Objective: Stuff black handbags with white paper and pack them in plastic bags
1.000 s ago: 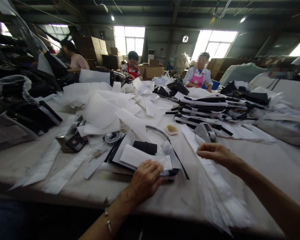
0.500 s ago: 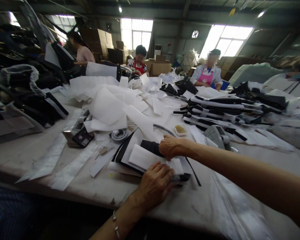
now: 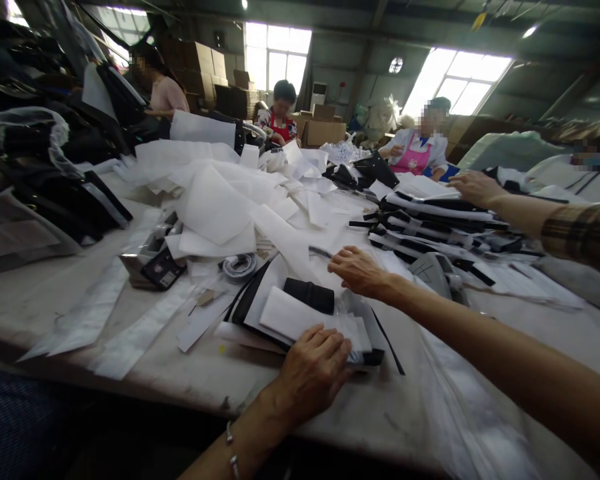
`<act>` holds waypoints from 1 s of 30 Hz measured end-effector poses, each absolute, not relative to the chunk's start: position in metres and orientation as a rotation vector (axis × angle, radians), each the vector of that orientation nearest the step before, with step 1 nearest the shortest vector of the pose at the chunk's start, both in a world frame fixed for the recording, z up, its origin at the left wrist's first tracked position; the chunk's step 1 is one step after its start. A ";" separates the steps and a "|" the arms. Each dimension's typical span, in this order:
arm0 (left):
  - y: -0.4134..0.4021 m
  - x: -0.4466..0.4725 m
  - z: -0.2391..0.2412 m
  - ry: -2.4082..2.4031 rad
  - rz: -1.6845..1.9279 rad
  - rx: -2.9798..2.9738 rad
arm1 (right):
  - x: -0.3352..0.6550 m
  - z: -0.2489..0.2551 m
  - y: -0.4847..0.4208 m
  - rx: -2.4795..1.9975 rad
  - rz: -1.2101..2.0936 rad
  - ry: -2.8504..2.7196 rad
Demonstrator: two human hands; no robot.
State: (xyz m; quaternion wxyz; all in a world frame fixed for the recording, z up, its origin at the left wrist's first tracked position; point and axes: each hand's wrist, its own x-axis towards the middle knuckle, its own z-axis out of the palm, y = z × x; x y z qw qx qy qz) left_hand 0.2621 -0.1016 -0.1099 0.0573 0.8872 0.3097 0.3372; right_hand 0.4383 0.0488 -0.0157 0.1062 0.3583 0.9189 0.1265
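Observation:
My left hand (image 3: 317, 367) lies over the near edge of a black leather-like piece (image 3: 253, 293), its fingers flat on a folded white foam sheet (image 3: 293, 315). The thumb is hidden. On the same black piece, just beyond the foam, sits a small black rolled or folded part (image 3: 310, 295), with clear plastic beside it. Above the far right corner of that piece is my right hand (image 3: 360, 272), fingers loosely apart and holding nothing visible. A coiled grey strap (image 3: 240, 267) rests to the left.
White foam sheets (image 3: 220, 200) are heaped at the middle back. Tape dispensers (image 3: 153, 267) stand left and right (image 3: 433, 273). Stacked black pieces (image 3: 420, 220) fill the right, where another person's hand (image 3: 475, 187) reaches in. Several people work across the table (image 3: 190, 360).
My right hand has lifted off the black part and moved up and right, its fingers loosening. My left hand stays on the foam. Another person's arm has come in from the right.

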 end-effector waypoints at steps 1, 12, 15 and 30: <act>-0.102 0.262 -0.110 0.935 1.019 2.691 | 0.444 -0.014 0.046 1.181 0.318 2.710; -0.101 0.262 -0.105 0.959 0.955 2.722 | 0.446 -0.040 0.038 1.545 -0.043 2.659; -0.101 0.262 -0.106 0.964 0.969 2.719 | 0.456 -0.032 0.042 1.676 -0.110 2.611; -0.101 0.263 -0.106 0.988 0.973 2.734 | 0.439 -0.030 0.026 1.950 -0.257 2.552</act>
